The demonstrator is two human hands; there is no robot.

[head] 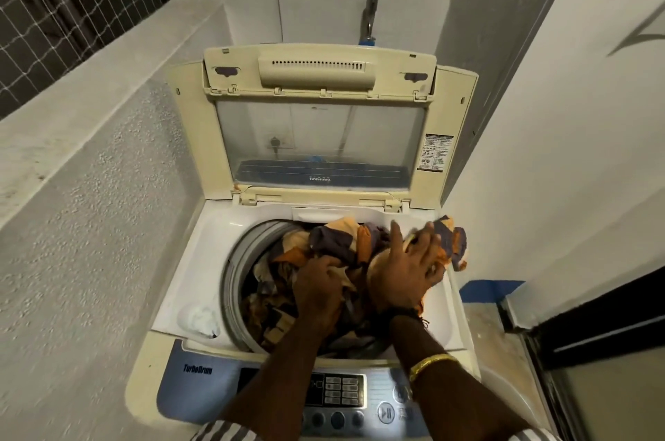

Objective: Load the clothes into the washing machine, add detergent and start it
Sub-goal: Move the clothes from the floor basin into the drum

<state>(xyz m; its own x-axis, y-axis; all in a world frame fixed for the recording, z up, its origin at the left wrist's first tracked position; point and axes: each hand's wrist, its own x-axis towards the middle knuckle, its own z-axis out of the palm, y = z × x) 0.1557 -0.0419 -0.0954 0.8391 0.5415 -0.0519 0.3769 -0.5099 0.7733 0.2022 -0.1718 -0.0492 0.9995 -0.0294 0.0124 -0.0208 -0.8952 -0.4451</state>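
I log the left hand (pixel 316 291) gripping clothes (pixel 334 242) inside the drum (pixel 234 271), the right hand (pixel 406 269) spread flat on the bunch that spills over the washing machine (pixel 201 260) rim just beyond it; best sweep that fold toward the left hand, then press down.

The left hand (pixel 316 291) has its fingertips hidden in the clothes (pixel 334 242), and the sticker (pixel 433 153) print is too small to read.

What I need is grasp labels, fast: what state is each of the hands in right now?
Left hand: closed on the clothes, fingers curled into them.
Right hand: open, fingers spread, pressing on the clothes.
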